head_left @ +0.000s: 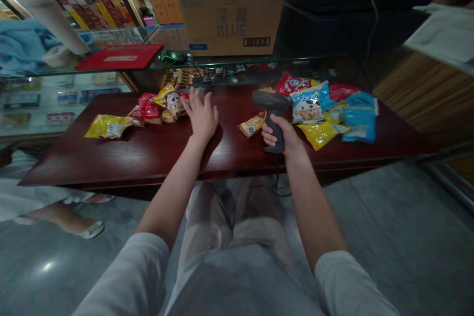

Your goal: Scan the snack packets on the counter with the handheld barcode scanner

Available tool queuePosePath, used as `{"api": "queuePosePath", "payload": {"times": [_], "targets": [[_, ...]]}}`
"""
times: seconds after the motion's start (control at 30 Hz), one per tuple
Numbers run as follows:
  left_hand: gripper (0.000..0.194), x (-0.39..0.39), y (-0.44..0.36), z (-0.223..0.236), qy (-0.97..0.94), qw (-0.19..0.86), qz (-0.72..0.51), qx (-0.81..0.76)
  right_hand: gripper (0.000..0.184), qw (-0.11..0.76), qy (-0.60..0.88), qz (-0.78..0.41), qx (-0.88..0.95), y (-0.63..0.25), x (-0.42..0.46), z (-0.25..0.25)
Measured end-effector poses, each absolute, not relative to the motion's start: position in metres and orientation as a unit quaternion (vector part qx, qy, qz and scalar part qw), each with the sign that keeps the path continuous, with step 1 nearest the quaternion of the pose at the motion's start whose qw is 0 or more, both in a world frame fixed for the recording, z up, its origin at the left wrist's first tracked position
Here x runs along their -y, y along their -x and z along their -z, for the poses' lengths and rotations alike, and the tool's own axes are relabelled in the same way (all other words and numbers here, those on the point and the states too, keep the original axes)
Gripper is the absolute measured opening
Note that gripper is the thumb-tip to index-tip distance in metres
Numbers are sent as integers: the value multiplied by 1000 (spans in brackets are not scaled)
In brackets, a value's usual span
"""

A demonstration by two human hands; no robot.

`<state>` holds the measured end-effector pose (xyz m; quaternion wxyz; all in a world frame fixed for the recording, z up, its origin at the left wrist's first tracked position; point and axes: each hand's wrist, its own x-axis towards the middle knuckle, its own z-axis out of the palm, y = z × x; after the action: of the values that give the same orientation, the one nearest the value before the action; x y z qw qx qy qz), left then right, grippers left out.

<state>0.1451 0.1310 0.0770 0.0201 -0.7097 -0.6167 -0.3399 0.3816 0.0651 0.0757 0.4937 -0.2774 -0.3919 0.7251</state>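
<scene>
My right hand [279,134] is wrapped round the grip of a dark handheld barcode scanner [272,103], whose cable hangs below the table edge. Just left of the scanner lies a small clear snack packet [251,126] with a barcode label. My left hand [203,114], fingers spread, is over the table beside a yellow snack bag [171,100] with a cartoon face; whether it touches the bag I cannot tell. Further left are a red snack bag [147,107] and a yellow bag [108,126]. To the right, a blue-and-white snack bag [308,104] rests among several others.
The dark red wooden table [166,150] fronts a glass counter. On the counter stand a cardboard box [231,17], a computer mouse [173,57] and a red mat [120,56]. At the left edge, a person's leg and shoe [92,229] show beside the table.
</scene>
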Motion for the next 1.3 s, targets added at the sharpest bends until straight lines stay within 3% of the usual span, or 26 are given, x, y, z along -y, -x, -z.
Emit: {"api": "queuePosePath", "payload": {"times": [0.1,0.2,0.27,0.37,0.5,0.63,0.8,0.9,1.1,1.3], "targets": [[47,-130,-177,-77,777,-55,272,565,38,490,306,-713,397,-407,-66,-77],[58,-134,-204,-78,814,-161,181,527,38,493,325,-702,398,-429,-67,-77],[67,-138,-215,-79,832,-191,116,508,37,503,334,-694,392,-440,-67,-76],[62,-145,-222,-82,842,-202,67,496,36,517,338,-687,383,-449,-66,-73],[56,-160,-229,-76,783,-263,192,530,37,523,320,-692,383,-449,-64,-71],[52,-180,-241,-62,644,-436,409,477,38,512,322,-698,384,-446,-62,-71],[27,-191,-246,-51,529,-585,458,409,40,474,333,-712,398,-444,-59,-69],[18,-190,-242,-52,489,-608,458,427,41,464,338,-713,404,-443,-58,-69],[24,-187,-237,-54,479,-612,479,408,40,467,351,-709,395,-442,-58,-67],[18,-187,-238,-56,491,-591,493,409,39,476,354,-702,394,-437,-57,-69]]}}
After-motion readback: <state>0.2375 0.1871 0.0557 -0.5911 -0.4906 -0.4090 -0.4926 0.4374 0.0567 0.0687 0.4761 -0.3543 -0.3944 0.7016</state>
